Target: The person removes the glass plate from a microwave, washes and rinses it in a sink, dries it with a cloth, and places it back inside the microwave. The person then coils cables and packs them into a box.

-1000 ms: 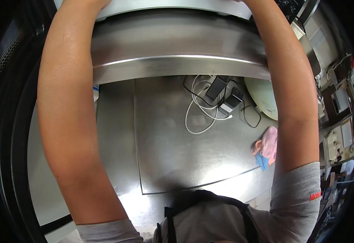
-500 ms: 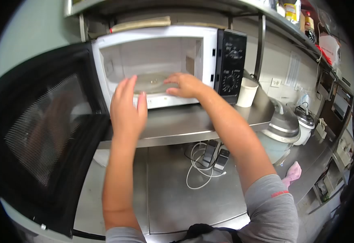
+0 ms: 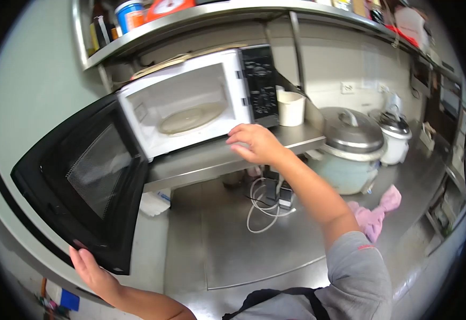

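Note:
A white microwave [image 3: 239, 88] stands on a raised steel shelf, its black door [image 3: 83, 213] swung wide to the left. The glass turntable [image 3: 190, 118] inside carries nothing that I can see. My left hand [image 3: 97, 274] is at the door's lower outer corner, fingers stretched out and their tips against its edge. In front of the microwave's lower right front hovers my right hand [image 3: 255, 143]. Its fingers are loosely bent and apart, with nothing in them. The black control panel [image 3: 261, 85] is just above it.
A white cup [image 3: 290, 109] stands right of the microwave. Further right are a large lidded cooker [image 3: 350, 160], a smaller cooker [image 3: 396, 144] and a pink cloth [image 3: 374, 216]. White cables [image 3: 255, 213] lie beneath the shelf. An upper shelf [image 3: 201, 16] holds containers.
Both hands have come away from the microwave's opening. My left hand has gone down and left to the door's edge, my right hand slightly down. The view has shifted and tilted.

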The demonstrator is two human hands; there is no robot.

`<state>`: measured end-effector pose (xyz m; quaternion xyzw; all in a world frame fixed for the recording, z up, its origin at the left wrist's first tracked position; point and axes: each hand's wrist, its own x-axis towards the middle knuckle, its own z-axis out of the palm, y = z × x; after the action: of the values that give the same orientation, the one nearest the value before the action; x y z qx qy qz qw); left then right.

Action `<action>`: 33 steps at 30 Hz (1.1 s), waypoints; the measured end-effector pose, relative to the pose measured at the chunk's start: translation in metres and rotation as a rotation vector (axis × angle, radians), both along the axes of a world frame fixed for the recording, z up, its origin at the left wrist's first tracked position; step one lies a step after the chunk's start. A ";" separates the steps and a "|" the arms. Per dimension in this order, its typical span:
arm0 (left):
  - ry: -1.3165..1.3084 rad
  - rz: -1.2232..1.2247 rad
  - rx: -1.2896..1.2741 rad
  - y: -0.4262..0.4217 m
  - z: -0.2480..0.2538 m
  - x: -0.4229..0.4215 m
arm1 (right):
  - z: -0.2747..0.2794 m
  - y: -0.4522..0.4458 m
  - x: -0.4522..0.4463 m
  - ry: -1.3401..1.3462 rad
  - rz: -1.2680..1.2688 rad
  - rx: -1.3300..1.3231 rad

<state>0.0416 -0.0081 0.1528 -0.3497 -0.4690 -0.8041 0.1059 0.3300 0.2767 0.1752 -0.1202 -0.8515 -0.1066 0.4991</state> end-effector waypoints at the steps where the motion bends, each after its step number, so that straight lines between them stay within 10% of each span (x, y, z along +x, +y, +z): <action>1: 0.150 -0.198 -0.022 0.002 -0.007 -0.001 | -0.003 -0.011 0.008 0.008 0.009 0.004; 9: 0.487 -0.388 -0.101 0.131 0.024 0.146 | -0.050 -0.054 0.101 0.316 -0.102 -0.316; 12: 0.813 0.113 -0.276 0.175 0.033 0.176 | -0.092 -0.056 0.139 0.398 -0.169 -0.541; 17: 0.911 0.267 -0.413 0.252 0.041 0.207 | -0.186 -0.031 0.178 0.589 -0.072 -0.884; 25: 0.894 0.171 -0.680 0.332 0.046 0.196 | -0.293 0.016 0.167 0.326 -0.323 -1.172; 29: 0.763 -0.220 0.028 0.305 -0.013 0.231 | -0.327 0.051 0.140 0.249 -0.443 -1.059; 31: 1.198 0.016 0.122 0.279 -0.071 0.255 | -0.323 0.060 0.132 0.316 -0.430 -1.120; 33: 0.981 -0.115 0.053 0.300 -0.154 0.253 | -0.341 0.073 0.125 0.325 -0.397 -1.085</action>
<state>0.2947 0.2924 -0.0011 -0.7096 -0.3233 -0.5608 0.2784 0.4555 0.3500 -0.1658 -0.5291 -0.6584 0.2719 0.4611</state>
